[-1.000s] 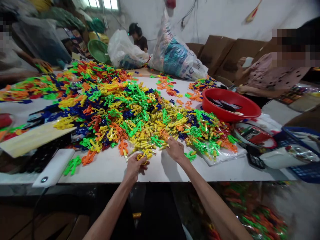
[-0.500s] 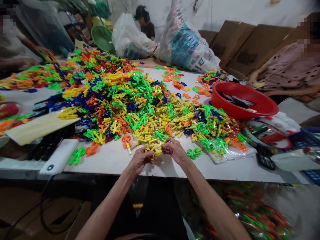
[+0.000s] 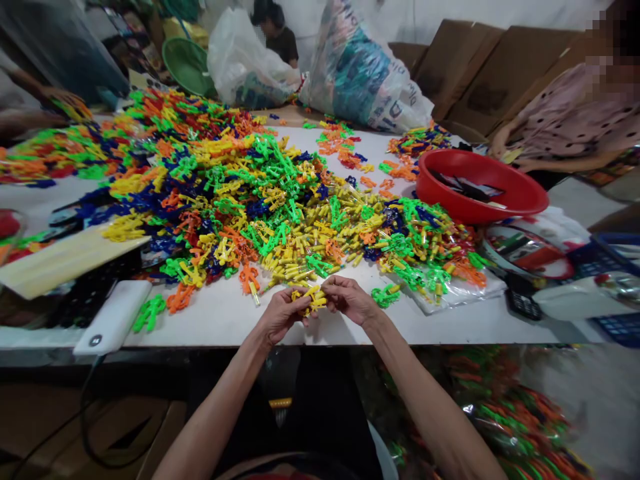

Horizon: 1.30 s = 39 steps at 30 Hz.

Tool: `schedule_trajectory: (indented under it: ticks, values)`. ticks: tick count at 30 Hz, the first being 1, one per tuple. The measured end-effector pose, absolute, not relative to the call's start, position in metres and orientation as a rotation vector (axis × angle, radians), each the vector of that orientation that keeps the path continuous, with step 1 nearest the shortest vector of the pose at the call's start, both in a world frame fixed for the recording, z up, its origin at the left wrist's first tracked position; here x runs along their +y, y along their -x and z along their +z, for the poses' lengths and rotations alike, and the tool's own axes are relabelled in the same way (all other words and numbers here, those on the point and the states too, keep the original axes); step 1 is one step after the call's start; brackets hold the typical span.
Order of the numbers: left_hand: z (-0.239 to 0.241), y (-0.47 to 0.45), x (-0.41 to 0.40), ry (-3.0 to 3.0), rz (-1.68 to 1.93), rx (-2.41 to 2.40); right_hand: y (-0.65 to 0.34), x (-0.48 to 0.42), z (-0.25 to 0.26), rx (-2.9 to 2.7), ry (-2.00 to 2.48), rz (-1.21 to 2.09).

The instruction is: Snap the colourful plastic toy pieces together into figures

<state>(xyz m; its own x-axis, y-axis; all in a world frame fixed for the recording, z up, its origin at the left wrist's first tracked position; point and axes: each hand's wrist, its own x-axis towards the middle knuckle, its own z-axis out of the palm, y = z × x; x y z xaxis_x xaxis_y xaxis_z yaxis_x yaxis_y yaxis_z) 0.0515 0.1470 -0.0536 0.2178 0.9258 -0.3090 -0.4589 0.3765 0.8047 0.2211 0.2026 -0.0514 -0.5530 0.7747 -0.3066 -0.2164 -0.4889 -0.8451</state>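
Note:
A small yellow plastic toy piece (image 3: 316,299) is pinched between my hands, just above the table's front edge. My left hand (image 3: 283,312) grips it from the left with the fingers closed. From the right, my right hand (image 3: 350,299) has thumb and fingertips pressed together at the same piece; its exact shape there is partly hidden. Right behind my hands lie slim yellow tubes (image 3: 287,267) and a green figure-shaped piece (image 3: 319,265). Another green piece with a yellow tube (image 3: 385,295) rests to the right of my right hand.
A large heap of colourful plastic pieces (image 3: 220,193) covers the middle of the table (image 3: 200,320). At left lies a white power bank (image 3: 114,317) with a cable. On the right stand a red basin (image 3: 480,207) and a clear plastic bag (image 3: 460,293). Co-workers sit around.
The camera view has shifted slightly, so the table scene appears higher and a little to the left. Both hands stay on the yellow piece, which has turned slightly between the fingers.

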Motion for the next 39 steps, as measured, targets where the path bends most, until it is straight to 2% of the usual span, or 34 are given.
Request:
schedule_trajectory:
  ticks: [5, 11, 14, 17, 21, 24, 25, 30, 34, 39]
  values:
    - [-0.055, -0.052, 0.145, -0.690, 1.036, 0.885, -0.220, 0.191, -0.050, -1.126, 0.953, 1.970]
    - [-0.064, -0.055, 0.142, -0.769, 1.057, 1.045, -0.213, 0.173, -0.048, -1.441, 1.193, 1.479]
    - [-0.065, -0.063, 0.151, -0.831, 1.037, 1.096, -0.222, 0.182, -0.051, -1.490, 1.191, 1.452]
    - [-0.064, -0.072, 0.170, -1.123, 1.053, 1.261, -0.252, 0.212, -0.052, -1.451, 1.280, 1.282]
    - [-0.060, -0.076, 0.207, -1.870, 0.977, 1.665, -0.303, 0.262, -0.044, -1.336, 1.500, 0.807]
    - [-0.060, -0.076, 0.232, -2.356, 0.592, 1.830, -0.308, 0.277, -0.045, -1.535, 1.654, 0.279]
    - [-0.061, -0.076, 0.239, -2.449, 0.476, 1.843, -0.300, 0.277, -0.048, -1.671, 1.671, 0.196]
    - [-0.064, -0.074, 0.253, -2.638, 0.304, 1.835, -0.236, 0.259, -0.070, -2.372, 1.655, 0.294]
    - [-0.060, -0.070, 0.258, -2.639, 0.295, 1.819, -0.217, 0.257, -0.074, -2.406, 1.815, 0.200]
    - [-0.059, -0.067, 0.271, -2.578, 0.365, 1.754, -0.231, 0.258, -0.073, -2.339, 1.796, 0.320]
